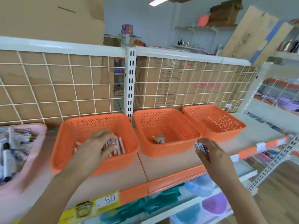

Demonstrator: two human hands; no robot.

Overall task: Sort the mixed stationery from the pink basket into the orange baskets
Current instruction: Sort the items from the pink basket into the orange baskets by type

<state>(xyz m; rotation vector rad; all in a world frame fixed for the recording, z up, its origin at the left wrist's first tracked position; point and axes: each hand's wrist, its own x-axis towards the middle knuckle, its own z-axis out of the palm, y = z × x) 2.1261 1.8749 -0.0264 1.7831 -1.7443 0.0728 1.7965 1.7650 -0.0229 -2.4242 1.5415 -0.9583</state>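
Observation:
Three orange baskets stand in a row on the shelf. My left hand [97, 146] reaches into the left orange basket [64, 151] and holds a small labelled packet [111, 141] over several pink-white sticks [120, 147] lying there. The middle orange basket [145, 143] contains a couple of small items [158, 139]. My right hand [213, 153] hovers just in front of the middle basket's right corner and grips a few small barcoded packets [201, 147]. The right orange basket [239, 126] looks bare inside. The pink basket [37, 141] at far left is full of mixed stationery [9, 159].
A white wire grid [80, 88] with cardboard boxes behind it backs the shelf. An upright white post [130, 83] stands between the left and middle baskets. The orange shelf edge [178, 178] carries price tags. Plastic tubs [213, 206] sit on the shelf below.

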